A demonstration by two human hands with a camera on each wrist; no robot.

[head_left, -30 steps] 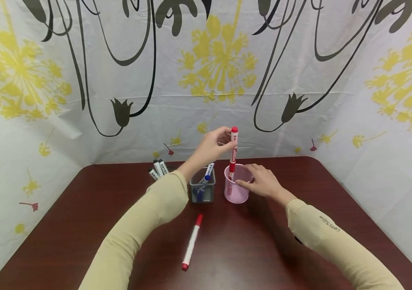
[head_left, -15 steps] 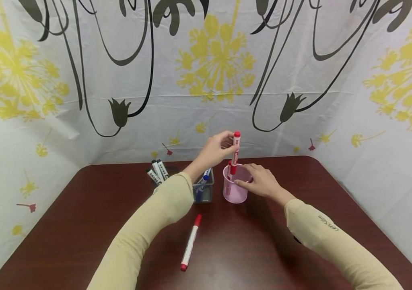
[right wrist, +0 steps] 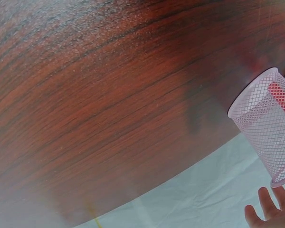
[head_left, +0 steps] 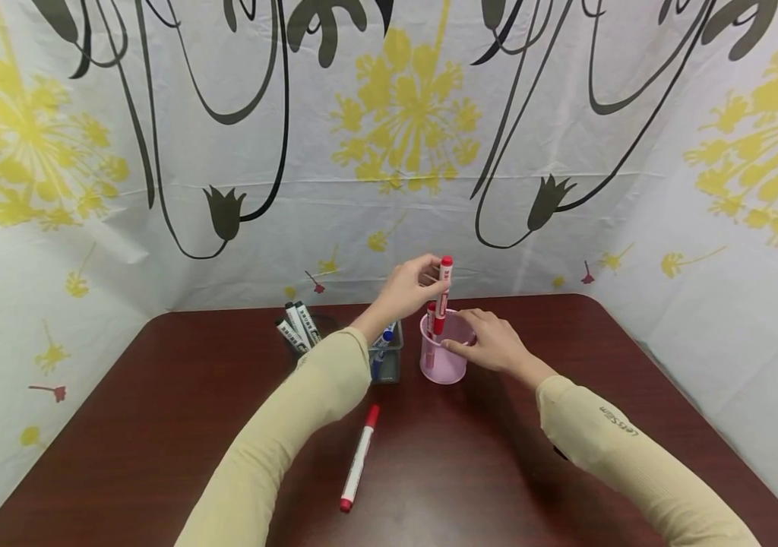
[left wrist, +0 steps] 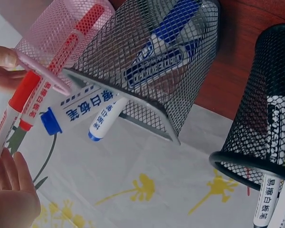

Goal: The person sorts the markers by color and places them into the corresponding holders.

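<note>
My left hand point(head_left: 406, 292) pinches a red whiteboard marker point(head_left: 443, 292) near its upper end. The marker stands upright with its lower red end at the mouth of a pink mesh pen cup point(head_left: 444, 371). Inside that cup leans another red marker point(left wrist: 35, 102), its lower end showing through the mesh. My right hand point(head_left: 494, 342) holds the cup at its rim, thumb on the near side. In the right wrist view, fingers point(right wrist: 267, 202) reach to the rim of the cup point(right wrist: 263, 118). On the table, nearer to me, lies a third red marker point(head_left: 359, 463).
Left of the pink cup stands a square grey mesh holder point(left wrist: 194, 85) with blue markers point(left wrist: 76, 109). Further left is a round black mesh cup point(left wrist: 244, 123) holding several black markers point(head_left: 305, 323), partly behind my left sleeve point(head_left: 321, 380). A patterned curtain point(head_left: 334, 228) hangs behind the table.
My left hand first released one red marker into the pink cup or moved apart from it, then lowered the held marker toward the cup's mouth. The right hand has stayed at the rim.
</note>
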